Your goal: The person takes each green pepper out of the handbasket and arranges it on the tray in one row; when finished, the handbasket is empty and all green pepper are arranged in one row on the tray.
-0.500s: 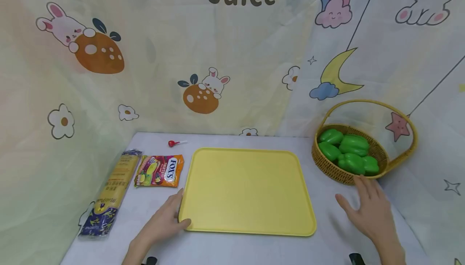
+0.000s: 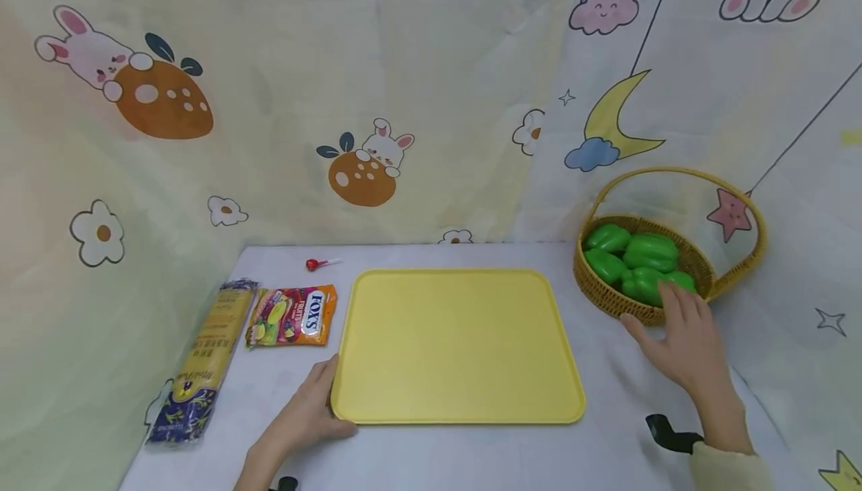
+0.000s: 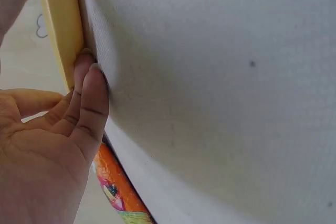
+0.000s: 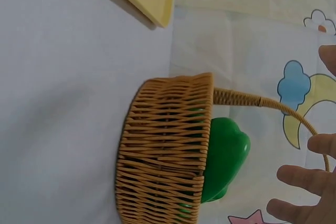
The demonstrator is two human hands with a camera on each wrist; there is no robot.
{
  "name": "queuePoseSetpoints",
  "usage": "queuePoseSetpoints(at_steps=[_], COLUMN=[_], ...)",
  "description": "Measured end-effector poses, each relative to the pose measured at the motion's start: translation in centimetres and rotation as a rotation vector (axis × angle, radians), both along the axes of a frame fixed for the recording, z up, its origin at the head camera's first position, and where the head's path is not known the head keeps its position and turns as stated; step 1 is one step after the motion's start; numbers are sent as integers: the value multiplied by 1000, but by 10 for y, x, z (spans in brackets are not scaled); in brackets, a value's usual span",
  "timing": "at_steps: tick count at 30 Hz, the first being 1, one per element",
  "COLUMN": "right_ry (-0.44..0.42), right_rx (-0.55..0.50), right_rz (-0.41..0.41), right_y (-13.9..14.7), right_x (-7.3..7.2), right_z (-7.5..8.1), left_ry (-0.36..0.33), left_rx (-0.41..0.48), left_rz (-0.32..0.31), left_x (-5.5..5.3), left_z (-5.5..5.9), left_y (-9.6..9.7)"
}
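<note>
Fingers [image 2: 326, 373] of L hand [image 2: 306, 412] touch tray [image 2: 458, 349] (nr "FOX'S FRUITS" pkt [image 2: 291, 317]).

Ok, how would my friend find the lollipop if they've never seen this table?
Find the big yellow tray on the white table. Left of its far left corner, near the table's back edge, lies the lollipop. It's red on a thin pale stick, much smaller than the candy packet nearby.
</note>
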State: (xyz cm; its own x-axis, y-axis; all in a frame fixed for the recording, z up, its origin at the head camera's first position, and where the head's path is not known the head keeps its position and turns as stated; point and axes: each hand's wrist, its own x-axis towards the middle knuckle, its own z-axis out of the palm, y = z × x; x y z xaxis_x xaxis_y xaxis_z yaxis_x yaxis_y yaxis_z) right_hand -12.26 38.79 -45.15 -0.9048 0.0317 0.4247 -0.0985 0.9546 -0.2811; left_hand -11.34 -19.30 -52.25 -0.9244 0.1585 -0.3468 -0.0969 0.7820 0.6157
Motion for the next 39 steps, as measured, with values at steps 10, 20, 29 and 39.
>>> queuePoseSetpoints(at_steps=[10, 20, 29, 39], right_ry=[-140, -229, -274, -307], right_rx=[-11, -43, -80, -78], right_rz=[-52, -105, -122, -138], right_y=[21, 44, 53, 60], right_x=[-31, -50, -55, -59], right_z=[6, -11, -15, -24], left_ry=[29, 34, 38, 19], left_rx=[51, 77, 83, 77], left_rz=[18, 23, 35, 46], left_x=[-1, -1, 0, -1], left_z=[-5, -5, -6, -5], left_y=[-2, -3, -5, -4])
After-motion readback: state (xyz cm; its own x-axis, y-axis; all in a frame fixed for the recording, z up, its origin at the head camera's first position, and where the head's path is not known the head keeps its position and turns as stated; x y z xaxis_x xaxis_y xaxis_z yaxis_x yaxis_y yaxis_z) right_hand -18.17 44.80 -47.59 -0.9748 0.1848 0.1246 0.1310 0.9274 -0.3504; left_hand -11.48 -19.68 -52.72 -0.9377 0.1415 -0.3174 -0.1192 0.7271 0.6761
